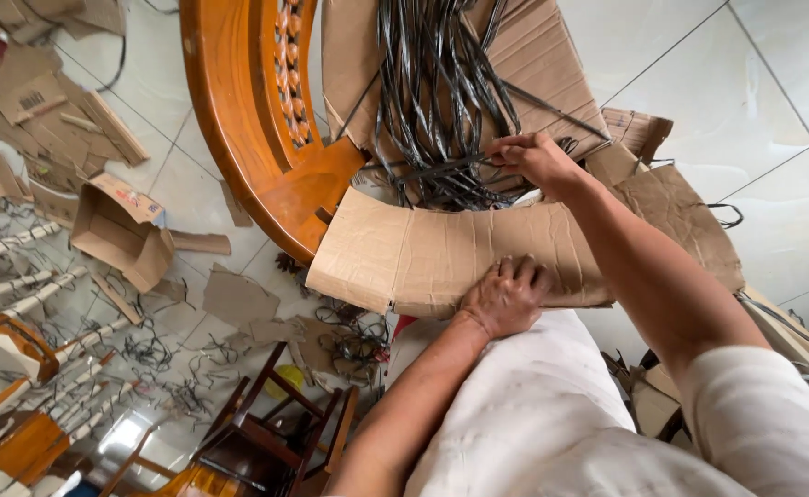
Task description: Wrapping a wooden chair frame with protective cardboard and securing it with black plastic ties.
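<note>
Head view, looking down: we pressed our left hand (506,296), fingers curled and knuckles down, flat on the cardboard sheet (423,258) that was bent around the curved orange wooden frame (239,110), while our right hand (538,161) pinched a black strap (441,168) drawn from the bundle of black straps (437,83) lying on a second sheet of cardboard on the far side. By our judgement the wrapping was partly done: the near stretch of the frame was covered, but no strap yet circled the cardboard, and the far left arc of wood lay bare. Its left edge ended just beside the exposed wood. Open tiled floor (754,83) lay to the far right; to the left, cardboard scraps (64,120) and a small open box (119,230) crowded the floor, and dark chair frames (266,423) stood near.
</note>
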